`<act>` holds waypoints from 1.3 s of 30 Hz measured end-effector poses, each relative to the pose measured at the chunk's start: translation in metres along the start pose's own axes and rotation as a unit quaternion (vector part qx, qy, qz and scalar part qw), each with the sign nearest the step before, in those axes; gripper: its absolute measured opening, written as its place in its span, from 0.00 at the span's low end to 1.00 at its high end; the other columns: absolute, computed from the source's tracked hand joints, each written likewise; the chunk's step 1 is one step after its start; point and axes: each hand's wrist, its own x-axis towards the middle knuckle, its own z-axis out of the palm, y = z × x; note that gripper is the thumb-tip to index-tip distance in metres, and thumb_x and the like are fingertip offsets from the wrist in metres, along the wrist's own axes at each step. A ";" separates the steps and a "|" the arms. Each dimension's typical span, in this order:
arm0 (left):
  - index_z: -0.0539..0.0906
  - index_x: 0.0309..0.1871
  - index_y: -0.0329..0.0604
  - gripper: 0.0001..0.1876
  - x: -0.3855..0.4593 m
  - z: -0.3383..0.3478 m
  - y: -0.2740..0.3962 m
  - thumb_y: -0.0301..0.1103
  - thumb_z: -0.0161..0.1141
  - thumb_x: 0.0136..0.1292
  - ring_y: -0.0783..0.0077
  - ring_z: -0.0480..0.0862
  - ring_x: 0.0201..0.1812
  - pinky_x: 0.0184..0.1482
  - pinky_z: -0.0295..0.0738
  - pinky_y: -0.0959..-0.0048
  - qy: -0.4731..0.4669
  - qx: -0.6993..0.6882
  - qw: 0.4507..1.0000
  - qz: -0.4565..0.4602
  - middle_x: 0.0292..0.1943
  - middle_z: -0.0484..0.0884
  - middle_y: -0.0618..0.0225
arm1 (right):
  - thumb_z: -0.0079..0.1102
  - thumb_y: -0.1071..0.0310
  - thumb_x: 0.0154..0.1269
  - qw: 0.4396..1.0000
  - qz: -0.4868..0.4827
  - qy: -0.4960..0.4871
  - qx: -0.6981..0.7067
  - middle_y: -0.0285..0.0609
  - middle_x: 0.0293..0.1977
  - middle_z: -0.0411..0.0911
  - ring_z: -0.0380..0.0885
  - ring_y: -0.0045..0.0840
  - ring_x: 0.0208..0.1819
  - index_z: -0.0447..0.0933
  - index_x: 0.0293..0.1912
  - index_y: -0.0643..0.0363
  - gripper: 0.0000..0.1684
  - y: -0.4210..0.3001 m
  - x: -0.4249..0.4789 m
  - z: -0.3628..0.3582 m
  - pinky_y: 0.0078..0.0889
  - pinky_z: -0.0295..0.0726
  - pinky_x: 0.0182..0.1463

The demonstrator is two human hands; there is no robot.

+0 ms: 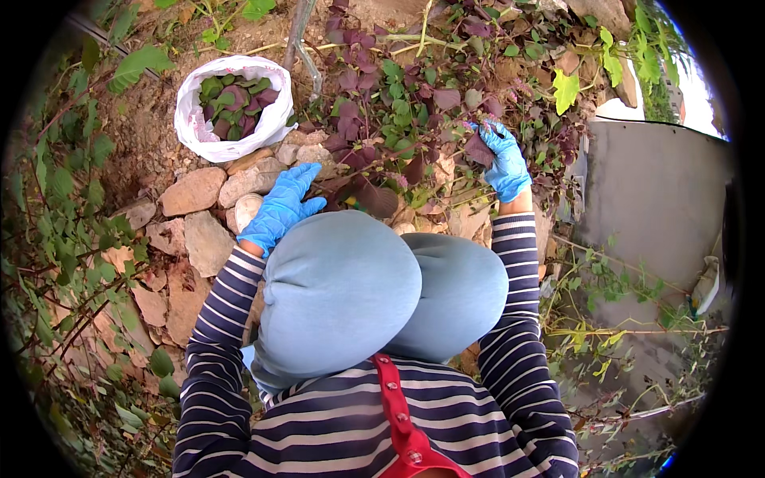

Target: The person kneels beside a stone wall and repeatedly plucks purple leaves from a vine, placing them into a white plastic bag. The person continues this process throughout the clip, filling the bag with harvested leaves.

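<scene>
My left hand point(280, 206), in a blue disposable glove, is held over the stones beside my knee. Its fingers point forward, the thumb is apart, and I see nothing in it. Ahead of it stands a white plastic bag point(278, 125) with a rolled-open mouth, partly filled with green and purple leaves point(233, 104). My right hand point(505, 158), gloved alike, reaches into a bush of purple-leaved plants point(358, 113) that look like perilla. Its fingertips are pinched around a purple leaf point(479, 149) near a pink flower spike; the exact grip is partly hidden.
Rough stones point(194, 191) form an edge before my bent knees point(346, 269). Leafy stems point(66, 179) crowd the left side. A thin woody stem point(296, 36) rises behind the bag. On the right, beyond the plants, lies a grey concrete surface point(651, 197) with vines trailing near it.
</scene>
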 end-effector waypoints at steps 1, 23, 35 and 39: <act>0.68 0.58 0.39 0.26 -0.011 0.005 -0.008 0.34 0.59 0.55 0.57 0.69 0.55 0.57 0.64 0.67 -0.014 -0.024 0.999 -0.018 0.52 0.71 0.52 | 0.56 0.73 0.58 1.000 -0.012 0.019 0.010 0.35 0.34 0.77 0.77 0.20 0.36 0.75 0.40 0.60 0.08 0.001 -0.002 -0.003 0.21 0.77 0.41; 0.81 0.38 0.38 0.06 0.003 -0.066 0.051 0.25 0.59 0.56 0.78 0.73 0.24 0.28 0.70 0.78 0.170 -0.110 0.975 -0.095 0.24 0.77 0.66 | 0.51 0.45 0.60 0.975 -0.128 0.045 0.173 0.27 0.20 0.64 0.61 0.13 0.22 0.73 0.44 0.59 0.26 -0.024 -0.031 -0.001 0.17 0.59 0.23; 0.81 0.40 0.46 0.14 0.013 -0.068 0.094 0.24 0.61 0.46 0.63 0.77 0.27 0.30 0.74 0.69 0.245 0.162 0.950 0.103 0.25 0.77 0.64 | 0.65 0.57 0.46 0.696 -0.274 0.062 -0.661 0.43 0.27 0.77 0.76 0.33 0.30 0.81 0.30 0.54 0.13 -0.077 -0.069 0.117 0.32 0.74 0.34; 0.79 0.42 0.47 0.18 0.013 -0.066 0.092 0.23 0.59 0.45 0.64 0.77 0.27 0.29 0.74 0.69 0.208 0.214 0.946 0.125 0.26 0.77 0.67 | 0.66 0.49 0.43 0.665 -0.275 0.022 -0.694 0.43 0.27 0.77 0.77 0.36 0.28 0.81 0.30 0.56 0.21 -0.048 -0.038 0.116 0.33 0.75 0.32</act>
